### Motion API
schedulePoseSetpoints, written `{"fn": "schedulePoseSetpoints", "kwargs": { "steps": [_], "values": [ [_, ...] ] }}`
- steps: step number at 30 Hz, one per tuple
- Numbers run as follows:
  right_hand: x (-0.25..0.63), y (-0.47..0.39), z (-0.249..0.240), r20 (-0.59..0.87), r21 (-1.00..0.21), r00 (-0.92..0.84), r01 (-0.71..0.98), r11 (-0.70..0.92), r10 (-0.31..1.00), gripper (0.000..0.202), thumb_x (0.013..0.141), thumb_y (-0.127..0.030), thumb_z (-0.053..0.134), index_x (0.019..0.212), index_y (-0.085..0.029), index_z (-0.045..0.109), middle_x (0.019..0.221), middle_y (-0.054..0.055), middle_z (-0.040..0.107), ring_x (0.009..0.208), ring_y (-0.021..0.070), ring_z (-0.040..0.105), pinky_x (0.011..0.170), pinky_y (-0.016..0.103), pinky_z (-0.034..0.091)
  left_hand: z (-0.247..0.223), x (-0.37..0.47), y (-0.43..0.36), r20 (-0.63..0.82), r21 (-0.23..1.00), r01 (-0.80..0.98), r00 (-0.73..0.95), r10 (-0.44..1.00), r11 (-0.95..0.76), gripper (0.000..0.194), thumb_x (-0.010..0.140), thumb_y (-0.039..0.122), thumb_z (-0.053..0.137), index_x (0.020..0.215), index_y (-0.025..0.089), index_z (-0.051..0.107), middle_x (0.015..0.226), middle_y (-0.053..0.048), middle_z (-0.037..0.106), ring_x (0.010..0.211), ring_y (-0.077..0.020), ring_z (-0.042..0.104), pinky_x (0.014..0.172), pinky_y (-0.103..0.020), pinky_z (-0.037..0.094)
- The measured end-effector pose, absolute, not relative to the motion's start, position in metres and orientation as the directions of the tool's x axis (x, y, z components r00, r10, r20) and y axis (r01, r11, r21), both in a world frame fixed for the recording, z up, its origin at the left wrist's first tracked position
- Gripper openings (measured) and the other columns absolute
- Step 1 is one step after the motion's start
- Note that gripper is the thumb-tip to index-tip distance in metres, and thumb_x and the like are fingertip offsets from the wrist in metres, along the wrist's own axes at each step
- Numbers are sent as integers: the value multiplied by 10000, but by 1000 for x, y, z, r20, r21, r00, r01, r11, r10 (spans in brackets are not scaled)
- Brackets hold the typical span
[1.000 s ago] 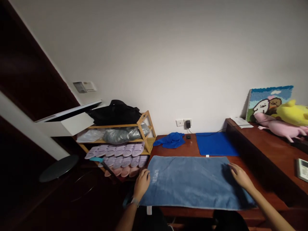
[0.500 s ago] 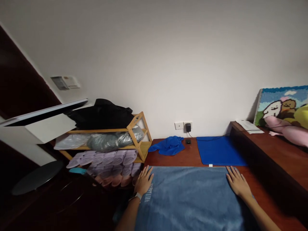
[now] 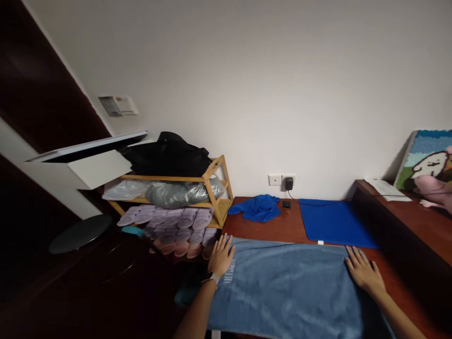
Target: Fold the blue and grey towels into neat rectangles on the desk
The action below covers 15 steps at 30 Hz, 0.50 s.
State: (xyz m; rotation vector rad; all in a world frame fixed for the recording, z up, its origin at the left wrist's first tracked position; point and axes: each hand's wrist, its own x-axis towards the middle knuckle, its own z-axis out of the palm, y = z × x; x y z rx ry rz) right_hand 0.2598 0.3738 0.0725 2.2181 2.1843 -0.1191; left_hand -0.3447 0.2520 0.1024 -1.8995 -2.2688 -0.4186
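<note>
A grey-blue towel with pale lettering along its left side lies spread over the reddish-brown tabletop, with soft wrinkles in its surface. My left hand, wearing a wristwatch, rests flat on the towel's far left corner, fingers spread. On the far right corner lies my right hand, also flat with fingers apart. Just beyond the towel's far edge are a crumpled blue cloth on the left and a flat blue cloth with a white tag on the right.
A wooden rack at the left holds a black bag, plastic-wrapped bundles and rows of slippers. A black charger is plugged into the wall. On a raised ledge at right are papers, a pink plush toy and a picture.
The view has swung left and slightly down, so everything sits further right. The towel's near edge now shows at the bottom. Both hands stay flat on its far corners.
</note>
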Motion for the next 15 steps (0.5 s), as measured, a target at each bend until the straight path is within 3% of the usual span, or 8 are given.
{"fn": "schedulePoseSetpoints", "kwargs": {
  "steps": [3,5,7,10,12,15],
  "values": [
    [250,373,83,-73,-5,50,999,-50,996,692,982,-457,124,1627,-237,248,1694,21,243,1559,272,204,1241,582,171,102,-342,251,300,156,974,-206,932,165,554,1038,438,402,1536,203,453,1630,-131,406,1506,-288,367,1229,-491,313],
    [229,370,91,3,-4,38,999,-38,999,690,982,-429,147,1605,-189,323,1680,56,285,1549,292,235,1246,572,173,103,-341,250,329,213,959,-251,910,188,551,1044,430,385,1532,184,455,1615,-140,430,1482,-282,410,1215,-468,347],
    [193,361,99,100,-30,-76,996,79,992,678,986,-430,185,1575,-165,393,1657,83,335,1544,293,251,1256,543,170,102,-341,249,362,277,938,-302,882,208,537,1055,406,346,1524,170,460,1596,-136,462,1459,-261,444,1202,-437,376],
    [121,342,110,171,-119,-346,922,368,922,625,1006,-454,238,1555,-228,436,1635,55,383,1541,267,265,1262,506,188,99,-344,247,375,330,917,-344,861,223,515,1060,331,296,1520,166,460,1567,-124,504,1445,-231,461,1189,-406,396],
    [73,329,115,178,-196,-483,836,512,857,589,1026,-466,251,1570,-295,401,1650,9,351,1548,245,245,1265,506,193,97,-345,247,366,329,915,-351,862,233,515,1046,283,305,1523,165,458,1551,-124,525,1446,-234,462,1191,-418,394],
    [22,316,116,111,-272,-576,766,582,810,578,1040,-511,263,1587,-341,345,1669,-27,294,1559,239,205,1270,511,181,94,-347,248,344,307,922,-337,876,235,513,1019,252,350,1504,169,494,1517,-126,564,1445,-251,465,1208,-449,365]
  ]
}}
